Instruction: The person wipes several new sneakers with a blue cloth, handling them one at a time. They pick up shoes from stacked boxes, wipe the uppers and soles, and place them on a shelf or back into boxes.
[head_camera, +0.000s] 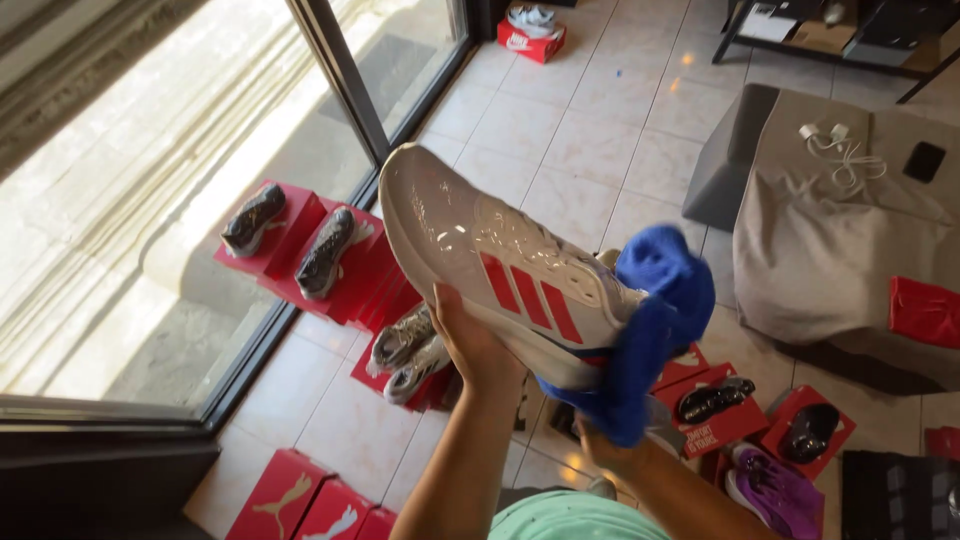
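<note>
Bright daylight floods through the window (180, 200), overexposing it; the floor tiles (600, 130) glare.

The right hand (598, 440) is almost wholly hidden under the blue cloth (650, 330), so its grip cannot be told. The cloth covers the white shoe's (490, 265) heel. The near-right purple shoe (775, 490) is cut by the bottom edge.

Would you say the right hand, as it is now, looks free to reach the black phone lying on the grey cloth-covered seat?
Probably not: the right hand is wrapped in the blue cloth against the white shoe with red stripes, and the black phone lies well away on the grey cloth-covered seat.
</note>
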